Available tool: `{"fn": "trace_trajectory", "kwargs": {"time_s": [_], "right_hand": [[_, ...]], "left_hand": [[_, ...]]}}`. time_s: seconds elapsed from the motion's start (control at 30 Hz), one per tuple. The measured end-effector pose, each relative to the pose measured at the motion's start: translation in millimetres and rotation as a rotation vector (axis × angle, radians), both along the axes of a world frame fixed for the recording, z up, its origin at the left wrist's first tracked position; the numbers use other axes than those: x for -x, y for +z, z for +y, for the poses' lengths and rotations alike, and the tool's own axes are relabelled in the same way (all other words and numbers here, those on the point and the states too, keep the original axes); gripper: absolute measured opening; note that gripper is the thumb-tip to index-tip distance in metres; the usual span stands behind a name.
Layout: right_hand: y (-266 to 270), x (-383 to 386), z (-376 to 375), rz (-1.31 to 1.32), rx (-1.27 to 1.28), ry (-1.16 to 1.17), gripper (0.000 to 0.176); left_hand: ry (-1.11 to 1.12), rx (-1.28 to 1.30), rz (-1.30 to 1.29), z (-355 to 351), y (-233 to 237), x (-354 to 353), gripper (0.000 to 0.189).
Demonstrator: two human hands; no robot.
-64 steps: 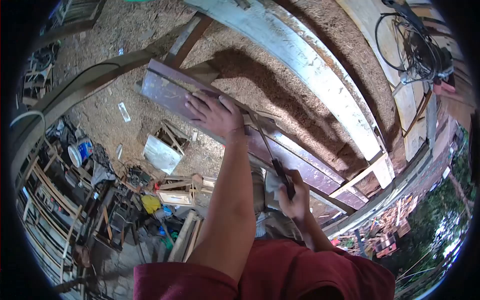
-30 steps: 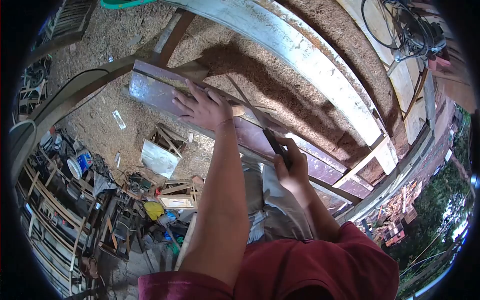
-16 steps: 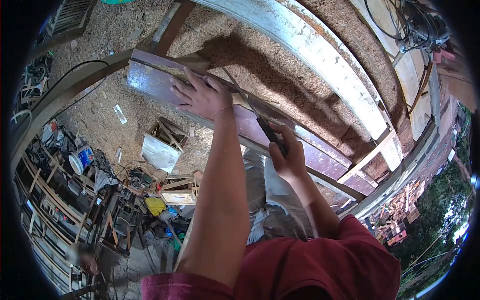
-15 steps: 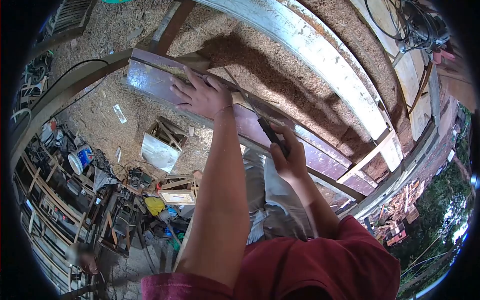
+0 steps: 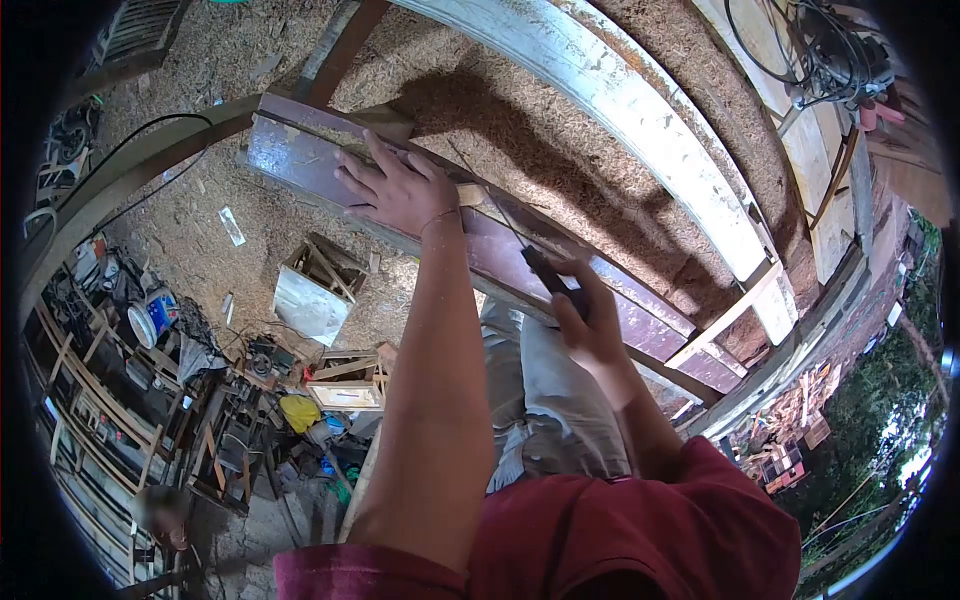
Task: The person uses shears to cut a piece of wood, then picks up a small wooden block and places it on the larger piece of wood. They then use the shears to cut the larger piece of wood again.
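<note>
My left hand lies on the long purple-brown board, its fingers spread over the grooved upper edge. A small pale piece of wood shows on the board just right of that hand's wrist. In my right hand is the black handle of a saw-like tool, gripped with the fingers wrapped round it. The tool's thin dark blade points up and left across the board, close to the pale piece. Its exact edge is too small to make out.
Beyond the board curves a long whitish plank above wood shavings. A cabled power tool sits at top right. An open wooden box and a white bucket stand at left. A person is at lower left.
My right hand has moved slightly right and down, drawing the tool back along its line. My left hand stays spread on the board.
</note>
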State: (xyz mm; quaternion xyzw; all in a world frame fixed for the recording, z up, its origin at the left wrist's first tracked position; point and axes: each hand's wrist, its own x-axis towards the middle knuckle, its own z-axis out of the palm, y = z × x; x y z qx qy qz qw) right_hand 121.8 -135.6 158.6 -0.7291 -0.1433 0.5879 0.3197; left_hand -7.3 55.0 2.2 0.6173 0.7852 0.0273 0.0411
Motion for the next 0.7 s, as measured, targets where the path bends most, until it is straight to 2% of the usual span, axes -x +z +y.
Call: {"fn": "trace_trajectory", "kwargs": {"time_s": [0.17, 0.3, 0.43, 0.47, 0.57, 0.6, 0.7], "right_hand": [[-23, 2, 13, -0.010, -0.035, -0.019, 0.037], [-1, -6, -5, 0.032, 0.010, -0.012, 0.033], [-22, 3, 16, -0.064, -0.043, 0.050, 0.031], [-25, 4, 18, 0.008, -0.076, -0.024, 0.029], [-13, 1, -6, -0.018, -0.166, 0.006, 0.031], [-9, 0, -14, 0.071, -0.182, -0.017, 0.036], [-18, 10, -12, 0.040, -0.256, 0.005, 0.040]], "left_hand": [[0.002, -0.002, -0.013, 1, 1, 1, 0.069], [-0.006, -0.018, -0.015, 1, 0, 1, 0.068], [-0.009, -0.054, -0.040, -1, -3, 1, 0.066], [-0.005, -0.071, -0.050, 0, -5, 4, 0.065], [0.011, -0.074, -0.047, 0, -1, 3, 0.062], [0.014, -0.076, -0.055, 0, -1, 3, 0.060], [0.027, -0.085, -0.075, 0, 0, 3, 0.060]]}}
